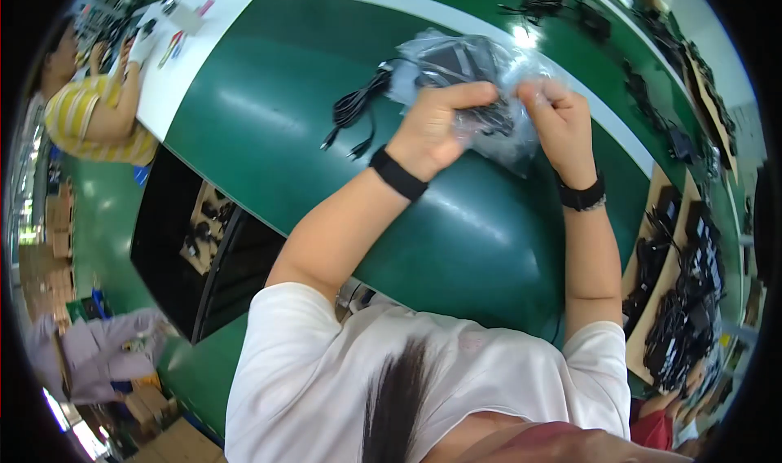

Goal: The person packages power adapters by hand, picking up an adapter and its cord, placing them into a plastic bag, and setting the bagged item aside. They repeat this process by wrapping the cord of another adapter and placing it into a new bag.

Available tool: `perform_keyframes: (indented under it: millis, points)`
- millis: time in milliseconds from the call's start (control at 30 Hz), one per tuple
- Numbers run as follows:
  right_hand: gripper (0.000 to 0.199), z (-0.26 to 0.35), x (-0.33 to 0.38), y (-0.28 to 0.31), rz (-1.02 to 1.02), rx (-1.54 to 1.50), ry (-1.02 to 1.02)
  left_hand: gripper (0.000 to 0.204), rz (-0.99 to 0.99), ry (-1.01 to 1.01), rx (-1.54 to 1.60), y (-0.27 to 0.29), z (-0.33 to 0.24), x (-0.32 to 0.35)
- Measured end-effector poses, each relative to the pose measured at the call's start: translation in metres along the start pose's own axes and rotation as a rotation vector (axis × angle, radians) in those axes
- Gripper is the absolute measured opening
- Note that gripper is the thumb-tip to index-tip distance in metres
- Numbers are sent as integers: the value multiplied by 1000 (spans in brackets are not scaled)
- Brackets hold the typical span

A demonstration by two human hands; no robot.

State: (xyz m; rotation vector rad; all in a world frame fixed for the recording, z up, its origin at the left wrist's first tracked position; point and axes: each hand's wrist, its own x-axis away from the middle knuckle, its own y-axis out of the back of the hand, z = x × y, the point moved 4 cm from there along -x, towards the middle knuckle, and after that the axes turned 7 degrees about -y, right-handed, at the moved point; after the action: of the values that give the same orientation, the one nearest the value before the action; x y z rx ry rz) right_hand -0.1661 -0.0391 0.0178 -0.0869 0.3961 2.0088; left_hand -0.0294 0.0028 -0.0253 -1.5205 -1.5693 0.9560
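**Both hands on a clear bag over the green belt**

Over the green conveyor belt (269, 129), we hold a clear plastic bag (489, 64) w/ both hands, roughly mid-scene, slightly far from our chest. Our left hand (436, 129) is closed on the bag's left side, thumb stretched across the top towards the right. Our right hand (562, 121) pinches the bag's right edge, fingers curled tight. Both hands grip the same bag, close together but not touching as far as we can tell.

Inside the bag sits a dark, boxy item; we can't tell exactly what it is thru the crinkled plastic. A black cable (354, 109) trails out to the left of the bag and lies coiled on the belt, just beside our left hand.

Black bands sit on both wrists. Far right, more black cables (562, 8) lie along the belt edge. Near right, trays of black parts (680, 300) are stacked beside the belt. Far left, another person in a yellow striped top (90, 121) sits at a white table (183, 64), well apart from us.
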Motion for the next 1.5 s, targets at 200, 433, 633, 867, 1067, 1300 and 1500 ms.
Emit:
perform_keyframes:
  millis: [200, 433, 633, 867, 1067, 1300, 1500]
  points:
    - [19, -4, 4, 16, -82, -167, -109, 20, -47, -132, -73, 11, -14, -6]
    - [57, -29, 13, -30, 309, -880, -360, 24, -2, -309, -193, -2, -15, -4]
    - [32, -28, 5, -41, -31, -1006, -397, 26, 20, -380, -381, -9, 1, 3]
    - [19, -18, -4, 12, -367, -69, -57, 81, -36, -384, -583, -10, -4, 7]
    - [12, 16, 15, -13, -390, 584, 686, 24, -19, -156, -830, -19, 2, 12]
    - [17, -2, 1, -15, -119, -321, -213, 22, 2, -866, -1275, -18, -18, 18]
    - [20, -6, 4, -16, 73, -412, -283, 18, 227, -1269, -1328, -35, -21, 28]
